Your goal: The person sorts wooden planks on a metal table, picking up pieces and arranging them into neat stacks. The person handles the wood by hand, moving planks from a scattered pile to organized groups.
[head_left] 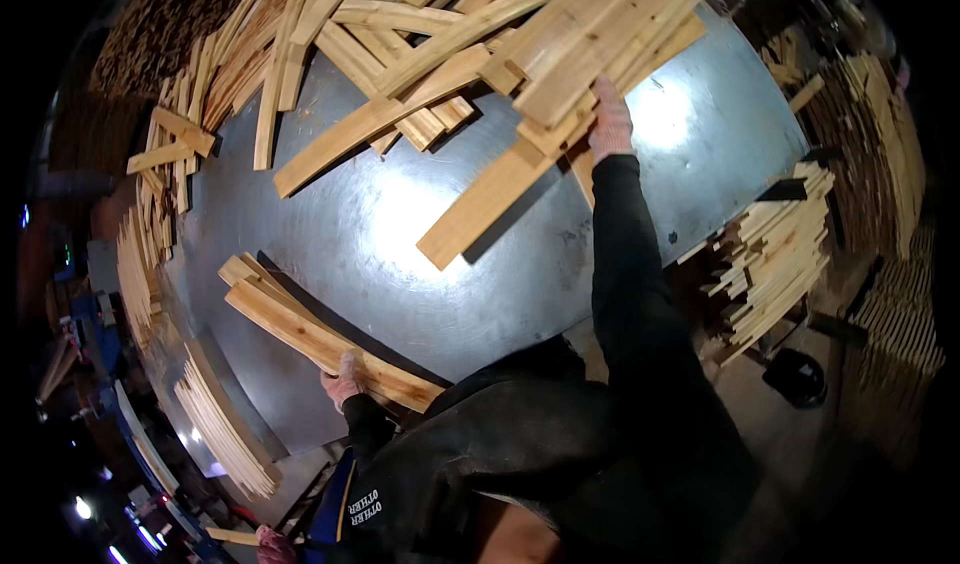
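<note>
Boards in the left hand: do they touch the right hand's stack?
Apart: the head view shows tabletop between the boards in the left hand and the stack at the right hand.

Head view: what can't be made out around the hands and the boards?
Left hand: head view, some fingers hidden by the lower boards it holds.
Right hand: head view, some fingers hidden by the upper board it grips.
Board heap: head view, far side cut off by the top edge.
Table: head view, near edge partly hidden by the jacket.
</note>
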Demonstrator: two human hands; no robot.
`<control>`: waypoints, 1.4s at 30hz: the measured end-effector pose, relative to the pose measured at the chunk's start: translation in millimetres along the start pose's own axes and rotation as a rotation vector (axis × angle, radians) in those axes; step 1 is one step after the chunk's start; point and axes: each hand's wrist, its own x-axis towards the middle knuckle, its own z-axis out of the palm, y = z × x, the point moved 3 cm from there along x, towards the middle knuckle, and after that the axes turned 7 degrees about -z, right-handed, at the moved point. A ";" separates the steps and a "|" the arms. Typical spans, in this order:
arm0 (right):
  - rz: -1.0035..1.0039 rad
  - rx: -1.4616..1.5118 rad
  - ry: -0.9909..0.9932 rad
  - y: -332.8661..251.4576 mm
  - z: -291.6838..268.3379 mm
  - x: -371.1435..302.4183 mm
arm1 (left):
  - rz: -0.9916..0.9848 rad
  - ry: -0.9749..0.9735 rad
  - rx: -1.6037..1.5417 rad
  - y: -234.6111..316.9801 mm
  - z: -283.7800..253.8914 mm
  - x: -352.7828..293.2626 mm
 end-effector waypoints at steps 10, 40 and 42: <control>0.319 -0.070 -0.903 4.3 156.6 -80.8 | -0.038 0.218 -0.167 35.4 26.0 -17.9; -0.777 -1.334 -1.136 191.0 257.6 -427.7 | -0.212 0.255 0.464 -5.5 -125.2 44.7; -0.546 -1.455 -1.159 214.4 267.8 -483.9 | -0.224 0.217 0.494 -4.2 -112.5 39.1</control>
